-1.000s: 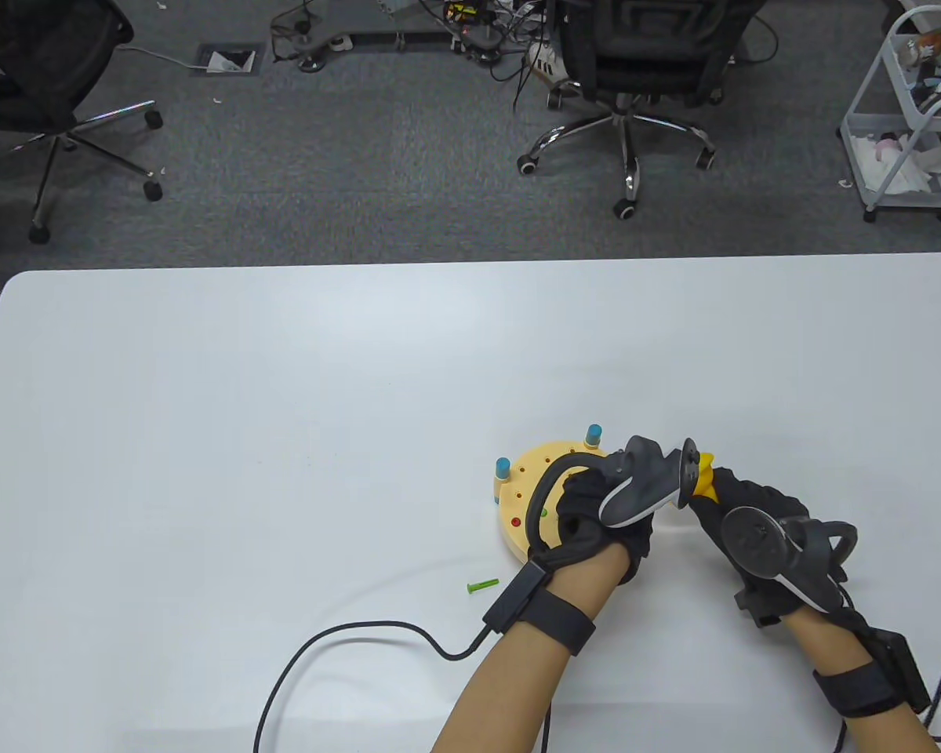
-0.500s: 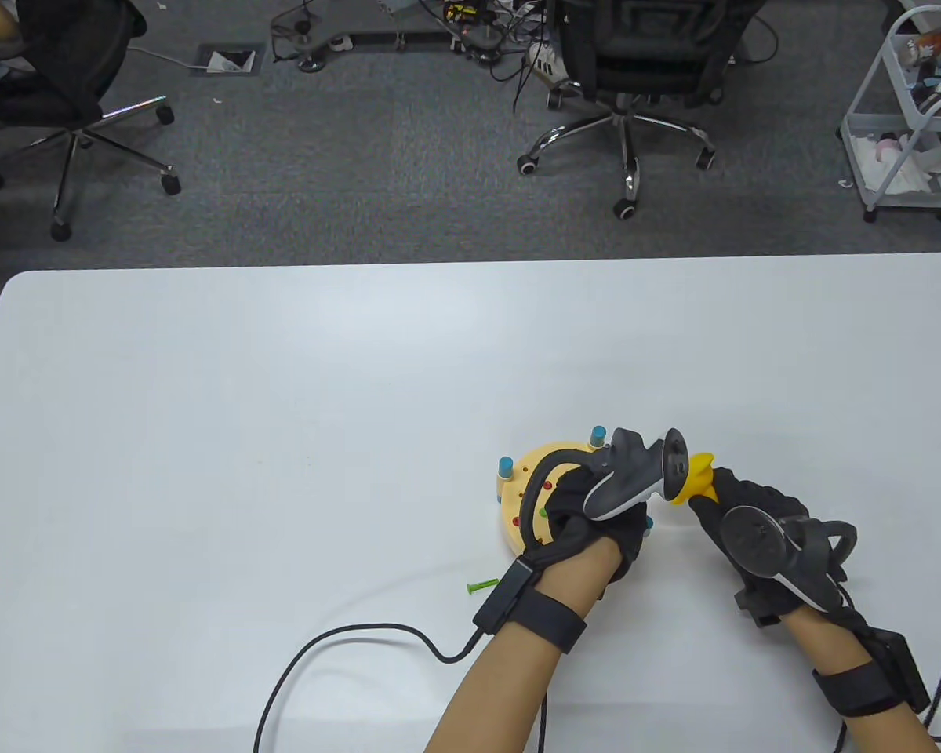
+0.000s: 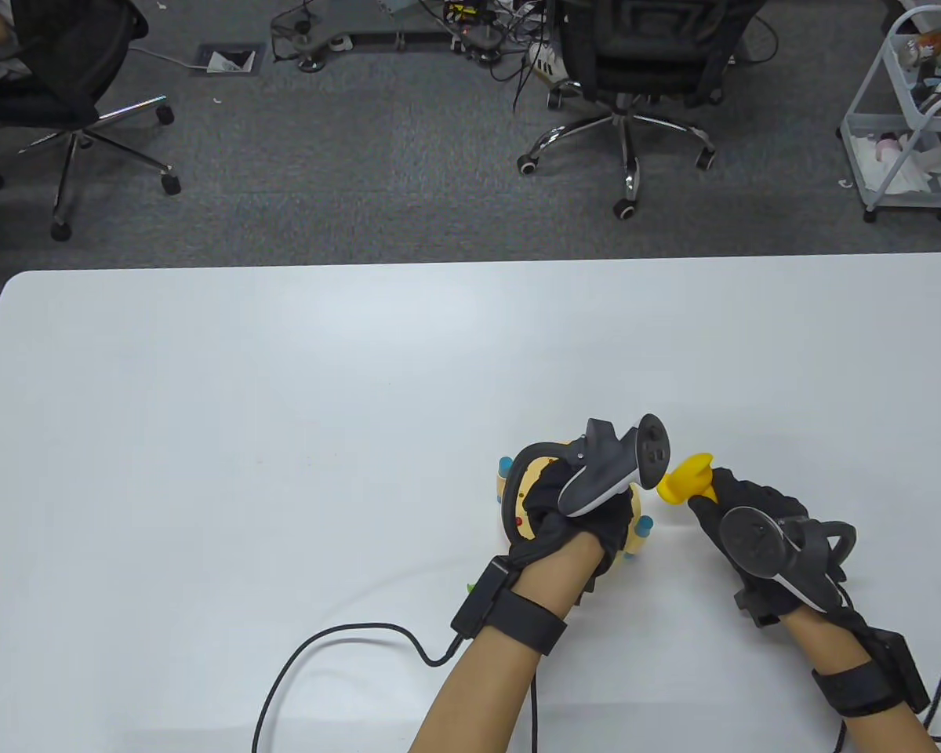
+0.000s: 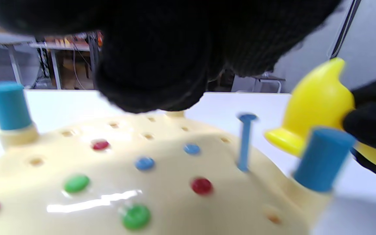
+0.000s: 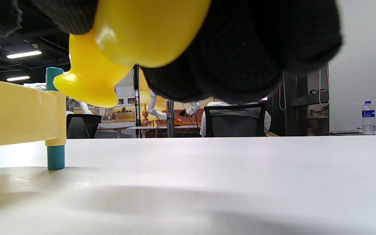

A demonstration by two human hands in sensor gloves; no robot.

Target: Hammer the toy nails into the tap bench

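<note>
Since a second ago the left hand [image 3: 576, 514] has slid toward 7 o'clock across the bench [image 3: 517, 478], so it now covers most of the yellow disc; the blue post at 12 o'clock of the bench, clear before, is now behind the tracker. The green nail [image 3: 468, 587] lying loose on the table [image 3: 282, 392] at 7 o'clock of the bench is now almost hidden by the left wrist strap; only a tip shows. The yellow hammer [image 3: 684, 480] head, earlier overlapped by the left tracker, now stands free just at 3 o'clock of the bench. The right hand [image 3: 753, 541] has scarcely shifted.

Right hand: fingers curled round the hammer handle, gripping it; head held above the table, beside the bench rim and not touching it, per the right wrist view.

Left hand: lies over the bench top. Fingers are blurred and fill the top of the left wrist view; cannot tell whether they hold anything or how far they are curled.

Bench, left wrist view: red [image 4: 201, 185], green [image 4: 76, 183] and blue [image 4: 144, 163] nail heads sit flush in holes; one blue nail [image 4: 245, 142] stands upright, shaft exposed, near the rim on the hammer side. Several holes open. Blue posts [image 4: 8, 104] at the rim.

Far side: office chairs [image 3: 627, 70], a cart [image 3: 910, 110] cut off at the frame edge.
</note>
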